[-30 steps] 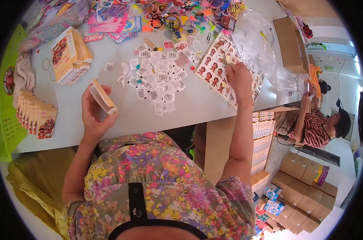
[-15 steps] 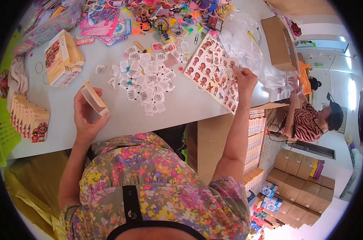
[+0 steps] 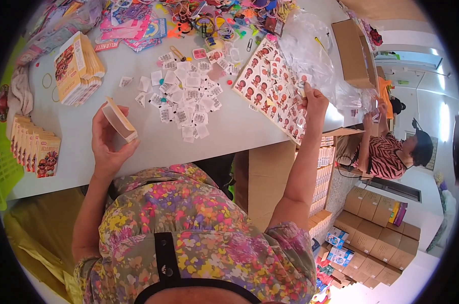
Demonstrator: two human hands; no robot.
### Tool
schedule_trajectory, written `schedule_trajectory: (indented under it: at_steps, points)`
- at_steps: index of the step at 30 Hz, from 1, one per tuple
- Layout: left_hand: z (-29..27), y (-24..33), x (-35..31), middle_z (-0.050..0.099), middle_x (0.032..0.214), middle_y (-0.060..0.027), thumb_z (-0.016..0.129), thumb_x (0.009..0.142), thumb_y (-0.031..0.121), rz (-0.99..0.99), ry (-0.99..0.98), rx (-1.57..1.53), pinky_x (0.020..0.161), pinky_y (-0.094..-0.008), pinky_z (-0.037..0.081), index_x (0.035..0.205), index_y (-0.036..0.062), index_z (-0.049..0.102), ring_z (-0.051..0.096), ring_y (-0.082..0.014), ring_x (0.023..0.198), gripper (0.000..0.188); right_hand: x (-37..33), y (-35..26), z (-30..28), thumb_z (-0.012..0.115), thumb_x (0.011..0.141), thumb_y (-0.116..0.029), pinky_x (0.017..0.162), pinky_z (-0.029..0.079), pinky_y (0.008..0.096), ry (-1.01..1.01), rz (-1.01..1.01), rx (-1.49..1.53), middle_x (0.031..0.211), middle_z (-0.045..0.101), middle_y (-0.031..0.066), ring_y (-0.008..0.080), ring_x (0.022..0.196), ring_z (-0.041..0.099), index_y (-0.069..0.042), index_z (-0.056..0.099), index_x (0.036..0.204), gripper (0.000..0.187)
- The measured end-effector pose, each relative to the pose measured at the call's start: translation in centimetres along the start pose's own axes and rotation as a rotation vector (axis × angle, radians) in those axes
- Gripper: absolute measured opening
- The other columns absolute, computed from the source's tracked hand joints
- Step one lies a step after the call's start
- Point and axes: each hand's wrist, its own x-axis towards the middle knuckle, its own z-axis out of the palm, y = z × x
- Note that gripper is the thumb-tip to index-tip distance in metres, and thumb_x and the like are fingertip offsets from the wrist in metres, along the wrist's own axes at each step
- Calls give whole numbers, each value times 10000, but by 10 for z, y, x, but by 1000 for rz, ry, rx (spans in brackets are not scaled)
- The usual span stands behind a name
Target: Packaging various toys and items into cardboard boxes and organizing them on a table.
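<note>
My left hand (image 3: 108,157) grips a small open carton (image 3: 120,121), tilted with its hollow side showing. Over at the right, my right hand (image 3: 316,104) has thumb and fingers pinched on a small sticker card (image 3: 304,79). Beneath it lies a large sticker sheet (image 3: 249,87) printed with rows of red-brown cartoon figures, and smaller cut pieces rest on top. Between my hands a heap of small white printed sachets (image 3: 192,96) spreads over the table.
Stacked flat cartons (image 3: 70,68) and a row of cartons (image 3: 34,147) stand left, beside a green basket (image 3: 9,177). Colourful trinkets (image 3: 224,20) pile up at the back. Clear plastic bags (image 3: 315,55) and a cardboard box (image 3: 353,53) lie right, near another person (image 3: 391,157).
My right hand has shifted slightly right over the sticker sheet, still pinching. My left hand keeps its hold on the carton, almost unmoved. The whole view has shifted slightly.
</note>
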Motion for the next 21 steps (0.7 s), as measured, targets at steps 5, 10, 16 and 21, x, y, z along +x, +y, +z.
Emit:
schedule_trajectory:
  at_steps: [5, 10, 16, 21]
  points:
    - [0, 0, 0, 509, 1289, -121, 749, 700, -11, 10, -1, 16, 1025, -373, 416, 1433, 58, 292, 499, -227, 1227, 866, -2, -2, 8, 736, 862, -255, 369, 360, 229, -23, -56, -164, 509, 536, 32, 74, 407, 448, 33, 616, 655, 374]
    - [-3, 1, -1, 512, 1293, -121, 758, 697, 1, 9, -13, 15, 1013, -374, 428, 1430, 53, 293, 506, -226, 1218, 869, 1, -4, 5, 731, 861, -290, 402, 414, 231, -7, -25, -305, 530, 497, 0, 75, 440, 479, -5, 601, 633, 388]
    - [-2, -3, 2, 539, 1258, -94, 809, 688, 57, 32, -3, 34, 981, -352, 449, 1425, 45, 320, 552, -193, 1136, 884, -16, -19, 15, 718, 871, -235, 452, 429, 214, -102, -137, -40, 589, 574, 11, 61, 495, 516, 6, 663, 747, 276]
    - [2, 4, 6, 552, 1229, -82, 836, 681, 77, 71, 8, 68, 933, -328, 475, 1413, 41, 354, 578, -167, 1075, 877, -99, -75, 130, 705, 846, -73, 512, 442, 219, -412, -453, -184, 712, 657, 27, 70, 564, 561, 7, 715, 947, 129]
